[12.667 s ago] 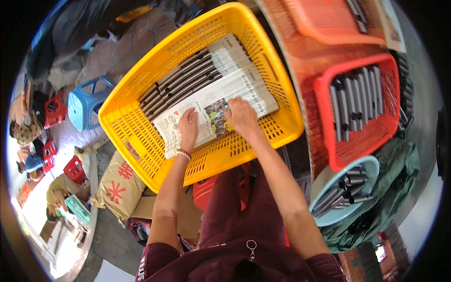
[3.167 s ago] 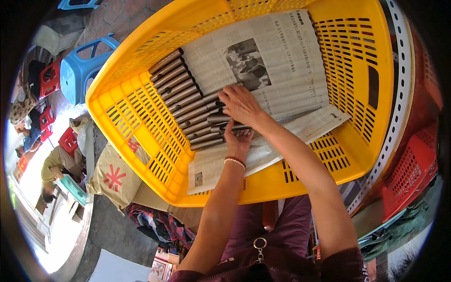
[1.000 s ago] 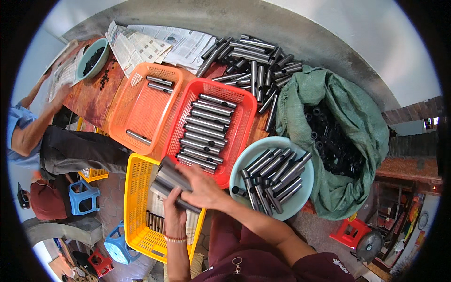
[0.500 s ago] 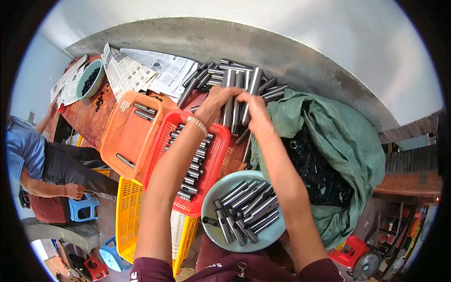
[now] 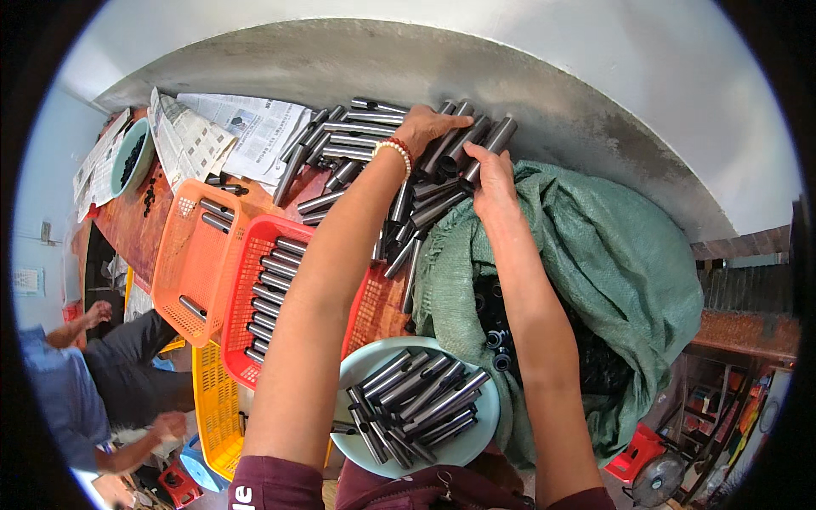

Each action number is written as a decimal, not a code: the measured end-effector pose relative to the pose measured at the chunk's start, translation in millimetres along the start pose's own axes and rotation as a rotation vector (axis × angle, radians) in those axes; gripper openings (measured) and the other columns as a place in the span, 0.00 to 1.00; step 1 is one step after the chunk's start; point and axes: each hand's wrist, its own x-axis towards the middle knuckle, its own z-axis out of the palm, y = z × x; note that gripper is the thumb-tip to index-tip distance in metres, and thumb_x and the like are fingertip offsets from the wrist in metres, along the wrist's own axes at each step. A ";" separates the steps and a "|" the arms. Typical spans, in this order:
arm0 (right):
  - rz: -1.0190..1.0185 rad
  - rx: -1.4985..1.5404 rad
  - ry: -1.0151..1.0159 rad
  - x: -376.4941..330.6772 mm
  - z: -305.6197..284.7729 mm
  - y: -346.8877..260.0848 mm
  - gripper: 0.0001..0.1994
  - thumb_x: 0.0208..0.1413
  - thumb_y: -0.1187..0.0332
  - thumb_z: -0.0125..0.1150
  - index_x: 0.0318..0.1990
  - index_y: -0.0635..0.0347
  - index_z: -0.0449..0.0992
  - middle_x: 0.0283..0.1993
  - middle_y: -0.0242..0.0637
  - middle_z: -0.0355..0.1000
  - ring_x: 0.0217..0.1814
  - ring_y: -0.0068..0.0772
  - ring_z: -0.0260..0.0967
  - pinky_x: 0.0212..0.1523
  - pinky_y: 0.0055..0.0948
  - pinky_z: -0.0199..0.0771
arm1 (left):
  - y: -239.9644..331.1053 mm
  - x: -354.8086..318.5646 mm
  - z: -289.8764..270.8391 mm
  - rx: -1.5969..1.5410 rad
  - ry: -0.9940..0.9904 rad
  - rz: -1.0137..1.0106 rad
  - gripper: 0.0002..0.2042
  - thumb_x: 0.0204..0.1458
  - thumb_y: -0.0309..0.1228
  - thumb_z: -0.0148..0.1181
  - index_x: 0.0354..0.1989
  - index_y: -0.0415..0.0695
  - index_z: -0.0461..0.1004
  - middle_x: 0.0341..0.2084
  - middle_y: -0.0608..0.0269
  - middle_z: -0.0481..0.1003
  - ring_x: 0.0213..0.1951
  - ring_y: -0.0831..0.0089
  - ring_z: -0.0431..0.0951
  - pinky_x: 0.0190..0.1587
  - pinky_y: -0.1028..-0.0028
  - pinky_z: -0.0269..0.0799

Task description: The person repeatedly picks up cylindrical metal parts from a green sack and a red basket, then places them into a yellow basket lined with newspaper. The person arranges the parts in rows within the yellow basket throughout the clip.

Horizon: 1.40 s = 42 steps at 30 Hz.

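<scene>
Several dark grey metal tubes (image 5: 475, 142) are bunched side by side at the far right end of a pile, against the wall. My left hand (image 5: 427, 129) grips the bunch from its left side, its index finger laid across the tubes. From the right, my right hand (image 5: 495, 183) holds the outermost tube, thumb near its top. More metal tubes (image 5: 364, 130) lie loosely piled to the left of and below my hands. Nearest me, a pale green basin (image 5: 354, 459) holds more tubes. My left forearm partly covers a red basket (image 5: 231, 327) with tubes in a column.
An orange basket (image 5: 174, 276) with a few tubes stands left of the red one, above a yellow crate (image 5: 212, 408). A green woven sack (image 5: 612, 238) with black parts fills the right. Newspapers (image 5: 255, 127) and another basin (image 5: 146, 161) lie far left. A person (image 5: 64, 395) sits at left.
Both hands have carried the bunch of tubes away and to the right, onto the pile's far end by the wall. They have spread slightly apart. The seated person's arms have moved.
</scene>
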 end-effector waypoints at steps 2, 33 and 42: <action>-0.051 -0.034 -0.021 -4.0 -2.9 1.7 0.34 0.43 0.71 0.61 0.59 0.62 0.52 0.53 0.42 0.61 0.55 0.36 0.58 0.57 0.31 0.53 | -7.6 22.0 -4.6 0.291 0.091 0.054 0.24 0.39 0.44 0.65 0.30 0.29 0.73 0.25 0.51 0.75 0.22 0.69 0.75 0.25 0.72 0.70; -0.676 -0.888 -0.485 -273.3 55.7 45.9 0.19 0.54 0.77 0.48 0.55 0.63 0.62 0.56 0.39 0.57 0.59 0.34 0.56 0.57 0.33 0.60 | -339.5 -565.2 -52.4 -0.561 1.078 -0.279 0.09 0.54 0.23 0.47 0.42 0.37 0.67 0.30 0.62 0.73 0.25 0.81 0.72 0.29 0.82 0.70; -0.520 -1.571 -1.793 -409.8 142.5 125.0 0.15 0.49 0.67 0.56 0.44 0.61 0.67 0.43 0.44 0.64 0.45 0.46 0.65 0.45 0.40 0.66 | -440.5 -700.7 -28.4 -0.611 1.241 -0.497 0.08 0.53 0.25 0.48 0.40 0.37 0.67 0.28 0.62 0.72 0.23 0.78 0.72 0.25 0.81 0.69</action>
